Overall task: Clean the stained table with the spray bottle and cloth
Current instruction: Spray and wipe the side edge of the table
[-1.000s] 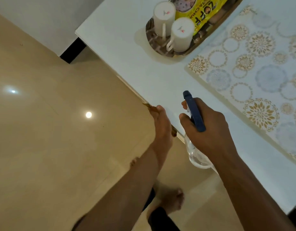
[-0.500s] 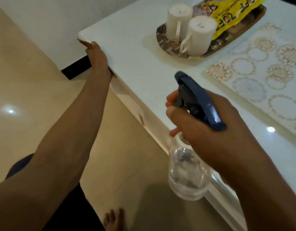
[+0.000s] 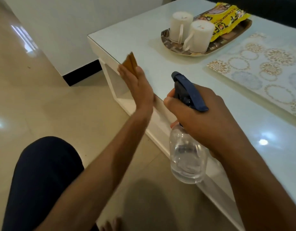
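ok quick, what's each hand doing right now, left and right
Left hand: holds the brown cloth at the table edge.
Right hand: grips the spray bottle by its blue trigger head.

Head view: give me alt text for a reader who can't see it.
A right hand grips a clear spray bottle with a blue trigger head at the near edge of a white table, while the left hand holds a brown cloth against that edge. A tray of two mugs sits farther back.

Left hand (image 3: 138, 84) with cloth (image 3: 130, 63) nearer bottle (image 3: 188, 157).
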